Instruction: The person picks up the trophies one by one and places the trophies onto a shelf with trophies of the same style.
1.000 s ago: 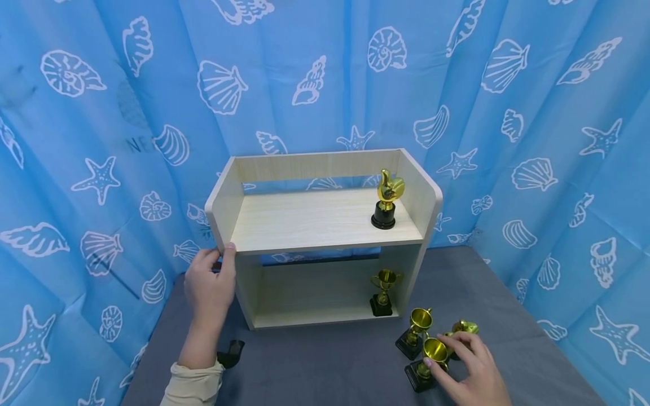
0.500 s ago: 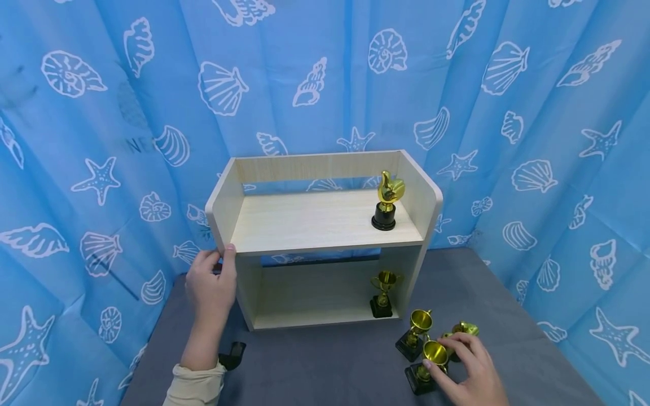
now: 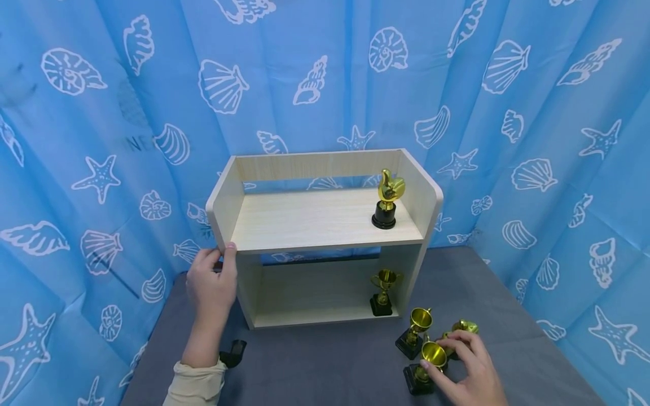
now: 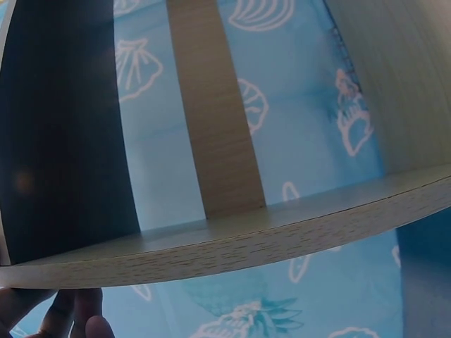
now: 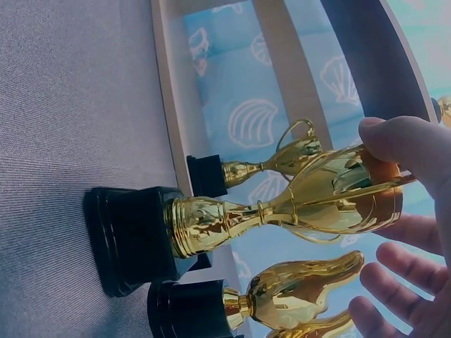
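With thumb and fingers, my right hand [image 3: 472, 366] pinches the rim of a gold trophy cup [image 3: 433, 355], whose black square base [image 5: 137, 236] appears to stand on the table. A second trophy cup [image 3: 420, 321] stands just behind it, and a gold thumbs-up trophy [image 5: 296, 292] is beside it, partly hidden by my hand in the head view. My left hand [image 3: 213, 282] grips the left side panel of a pale wooden two-tier shelf [image 3: 315, 217], thumb on its front edge. In the left wrist view, fingers [image 4: 63, 317] show below that panel.
On the upper tier, at the right, stands a gold thumbs-up trophy [image 3: 388, 200]. Another trophy cup [image 3: 384, 290] sits at the right of the lower tier. Under everything lies a grey tablecloth [image 3: 315, 366]; a blue shell-patterned curtain [image 3: 325, 73] hangs close behind the shelf.
The trophy cup in my right hand has shifted very slightly left, and the hand with it. My left hand and the shelf stay as they were.
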`<state>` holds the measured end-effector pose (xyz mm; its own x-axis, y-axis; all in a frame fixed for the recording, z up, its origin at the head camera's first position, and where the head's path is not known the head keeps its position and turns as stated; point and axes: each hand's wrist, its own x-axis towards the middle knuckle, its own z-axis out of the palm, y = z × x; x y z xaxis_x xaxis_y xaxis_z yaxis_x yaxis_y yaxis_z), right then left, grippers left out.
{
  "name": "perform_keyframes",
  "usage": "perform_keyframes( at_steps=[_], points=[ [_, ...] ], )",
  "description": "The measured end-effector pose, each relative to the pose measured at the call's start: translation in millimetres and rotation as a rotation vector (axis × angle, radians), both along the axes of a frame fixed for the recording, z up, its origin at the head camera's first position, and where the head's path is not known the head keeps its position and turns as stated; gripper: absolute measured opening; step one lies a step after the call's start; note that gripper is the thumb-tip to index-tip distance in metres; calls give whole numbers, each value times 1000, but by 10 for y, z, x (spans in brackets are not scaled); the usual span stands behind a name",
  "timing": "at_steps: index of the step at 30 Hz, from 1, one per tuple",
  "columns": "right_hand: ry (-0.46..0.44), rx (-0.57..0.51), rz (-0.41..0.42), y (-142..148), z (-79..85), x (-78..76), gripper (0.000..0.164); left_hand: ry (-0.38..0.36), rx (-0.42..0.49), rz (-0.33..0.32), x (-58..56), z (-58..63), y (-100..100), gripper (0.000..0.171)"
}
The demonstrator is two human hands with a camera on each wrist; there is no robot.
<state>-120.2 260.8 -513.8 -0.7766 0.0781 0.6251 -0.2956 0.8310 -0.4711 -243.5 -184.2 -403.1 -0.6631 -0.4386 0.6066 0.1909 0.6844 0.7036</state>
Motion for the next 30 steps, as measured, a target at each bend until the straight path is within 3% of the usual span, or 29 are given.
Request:
perform_keyframes(
  at_steps=[22, 30],
  points=[
    [11, -49, 63, -89, 123, 57, 43, -7, 19, -9, -7, 2, 0, 51],
    [-12, -54, 50, -115, 181, 86, 42, -9, 9, -1, -2, -2, 3, 52]
  ],
)
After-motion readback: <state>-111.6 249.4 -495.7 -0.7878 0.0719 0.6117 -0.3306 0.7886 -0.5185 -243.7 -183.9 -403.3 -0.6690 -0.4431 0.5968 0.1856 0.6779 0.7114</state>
